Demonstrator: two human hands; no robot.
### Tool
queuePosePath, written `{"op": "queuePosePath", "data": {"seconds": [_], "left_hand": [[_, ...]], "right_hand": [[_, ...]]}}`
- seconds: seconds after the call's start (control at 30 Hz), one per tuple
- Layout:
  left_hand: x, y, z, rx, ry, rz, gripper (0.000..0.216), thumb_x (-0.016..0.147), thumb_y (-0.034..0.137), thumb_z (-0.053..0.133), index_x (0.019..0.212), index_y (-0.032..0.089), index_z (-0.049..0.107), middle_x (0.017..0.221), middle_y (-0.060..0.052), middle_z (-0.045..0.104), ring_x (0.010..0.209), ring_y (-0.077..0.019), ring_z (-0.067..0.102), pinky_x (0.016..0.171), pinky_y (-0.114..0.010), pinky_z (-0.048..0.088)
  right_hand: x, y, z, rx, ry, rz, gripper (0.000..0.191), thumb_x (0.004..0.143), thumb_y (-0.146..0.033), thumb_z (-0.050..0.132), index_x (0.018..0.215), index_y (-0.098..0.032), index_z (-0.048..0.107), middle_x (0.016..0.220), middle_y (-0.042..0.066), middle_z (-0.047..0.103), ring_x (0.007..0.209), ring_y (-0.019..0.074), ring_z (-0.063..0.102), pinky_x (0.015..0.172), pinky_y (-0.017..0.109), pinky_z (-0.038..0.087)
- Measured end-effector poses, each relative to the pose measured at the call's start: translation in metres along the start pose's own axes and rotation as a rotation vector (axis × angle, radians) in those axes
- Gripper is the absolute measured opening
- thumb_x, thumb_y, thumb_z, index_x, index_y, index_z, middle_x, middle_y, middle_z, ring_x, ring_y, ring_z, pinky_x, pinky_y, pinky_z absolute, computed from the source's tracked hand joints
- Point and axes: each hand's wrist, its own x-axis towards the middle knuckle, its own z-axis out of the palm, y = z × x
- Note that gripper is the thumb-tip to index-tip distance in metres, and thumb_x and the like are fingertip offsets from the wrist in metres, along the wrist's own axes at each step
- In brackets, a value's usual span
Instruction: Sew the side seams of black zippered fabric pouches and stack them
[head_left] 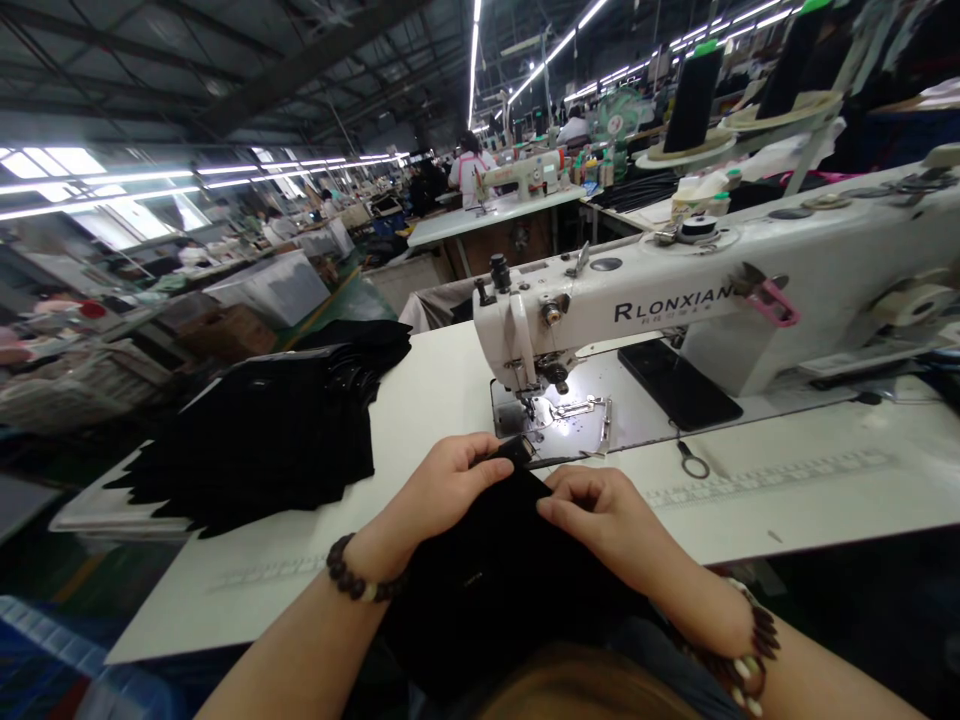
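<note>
A piece of black fabric (487, 570) lies over the near edge of the white sewing table (420, 400), running down toward my lap. My left hand (442, 485) pinches the fabric's far edge with closed fingers, just in front of the presser foot (534, 408). My right hand (600, 515) is closed on the same edge, a little to the right. Both wrists wear bead bracelets. The white sewing machine (675, 290), marked RLONXIAN, stands right behind my hands, its needle area lit.
A stack of black fabric pieces (262, 430) lies on the table's left. Small snips (690, 458) rest right of the needle plate. A dark phone-like slab (679, 385) sits under the machine arm. Thread cones (694, 95) stand behind. Other workers sit at distant machines.
</note>
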Motion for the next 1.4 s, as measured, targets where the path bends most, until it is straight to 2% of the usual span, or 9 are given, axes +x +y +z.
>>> {"op": "queuePosePath", "data": {"seconds": [0.27, 0.7, 0.8, 0.9, 1.03, 1.13, 1.2, 1.3, 1.4], "left_hand": [[0.004, -0.003, -0.001, 0.185, 0.082, 0.053, 0.022, 0.079, 0.032, 0.048, 0.066, 0.015, 0.049, 0.062, 0.003, 0.048, 0.058, -0.0109, 0.043, 0.051, -0.020, 0.033], [0.008, 0.004, -0.007, 0.410, 0.169, 0.126, 0.026, 0.081, 0.031, 0.048, 0.059, 0.016, 0.046, 0.055, 0.004, 0.047, 0.055, -0.0116, 0.044, 0.053, -0.022, 0.029], [0.005, 0.009, -0.011, 0.479, 0.199, 0.142, 0.027, 0.082, 0.030, 0.048, 0.058, 0.016, 0.046, 0.055, 0.003, 0.048, 0.055, -0.0119, 0.044, 0.053, -0.023, 0.029], [0.000, 0.014, -0.017, 0.530, 0.209, 0.161, 0.027, 0.082, 0.029, 0.048, 0.059, 0.016, 0.046, 0.056, 0.003, 0.049, 0.055, -0.0122, 0.045, 0.054, -0.023, 0.029], [-0.004, 0.019, -0.026, 0.581, 0.198, 0.173, 0.025, 0.082, 0.027, 0.049, 0.059, 0.016, 0.048, 0.057, 0.002, 0.051, 0.057, -0.0126, 0.047, 0.055, -0.023, 0.030], [-0.004, 0.020, -0.033, 0.579, 0.152, 0.166, 0.026, 0.083, 0.029, 0.047, 0.060, 0.016, 0.050, 0.057, 0.002, 0.051, 0.057, -0.0126, 0.047, 0.055, -0.022, 0.031], [-0.003, 0.019, -0.036, 0.561, 0.097, 0.163, 0.026, 0.083, 0.030, 0.046, 0.063, 0.015, 0.052, 0.059, 0.002, 0.053, 0.059, -0.0125, 0.048, 0.056, -0.022, 0.032], [-0.005, 0.017, -0.040, 0.528, 0.027, 0.149, 0.026, 0.083, 0.031, 0.045, 0.065, 0.015, 0.054, 0.061, 0.002, 0.055, 0.060, -0.0121, 0.050, 0.057, -0.021, 0.033], [-0.018, 0.014, -0.052, 0.501, -0.020, 0.098, 0.025, 0.083, 0.032, 0.046, 0.068, 0.016, 0.057, 0.065, 0.002, 0.058, 0.063, -0.0126, 0.052, 0.059, -0.021, 0.035]], "right_hand": [[0.006, 0.008, -0.001, 0.033, 0.010, 0.088, 0.030, 0.069, -0.037, 0.056, 0.051, -0.019, 0.040, 0.049, -0.005, 0.038, 0.045, 0.0076, 0.031, 0.042, 0.022, 0.024], [0.009, 0.011, 0.002, -0.157, 0.094, -0.094, 0.019, 0.076, -0.026, 0.053, 0.061, -0.020, 0.044, 0.053, -0.004, 0.043, 0.052, 0.0109, 0.039, 0.048, 0.023, 0.032], [0.009, 0.006, 0.001, -0.156, 0.041, -0.135, 0.005, 0.077, -0.020, 0.053, 0.076, -0.020, 0.048, 0.057, -0.005, 0.046, 0.051, 0.0103, 0.041, 0.047, 0.022, 0.034], [0.009, -0.003, -0.002, -0.189, -0.060, -0.237, 0.019, 0.080, -0.013, 0.049, 0.096, -0.022, 0.053, 0.077, -0.002, 0.058, 0.063, 0.0113, 0.052, 0.058, 0.022, 0.041], [0.012, -0.016, -0.010, -0.272, -0.211, -0.336, 0.023, 0.084, -0.010, 0.045, 0.096, -0.023, 0.060, 0.087, -0.001, 0.065, 0.079, 0.0115, 0.059, 0.072, 0.021, 0.045], [0.014, -0.023, -0.020, -0.427, -0.365, -0.479, 0.035, 0.085, -0.006, 0.037, 0.112, -0.022, 0.055, 0.105, 0.001, 0.063, 0.094, 0.0111, 0.058, 0.082, 0.021, 0.044], [0.015, -0.026, -0.026, -0.636, -0.436, -0.659, 0.044, 0.085, -0.002, 0.032, 0.122, -0.018, 0.048, 0.113, 0.006, 0.060, 0.100, 0.0125, 0.056, 0.085, 0.024, 0.044], [0.018, -0.032, -0.023, -0.893, -0.421, -1.024, 0.036, 0.088, -0.005, 0.029, 0.116, -0.006, 0.051, 0.096, 0.013, 0.064, 0.087, 0.0175, 0.058, 0.075, 0.029, 0.047], [0.021, -0.037, -0.004, -0.964, -0.379, -1.261, 0.029, 0.088, -0.010, 0.034, 0.098, -0.001, 0.060, 0.073, 0.008, 0.062, 0.064, 0.0167, 0.055, 0.054, 0.029, 0.044]]}}
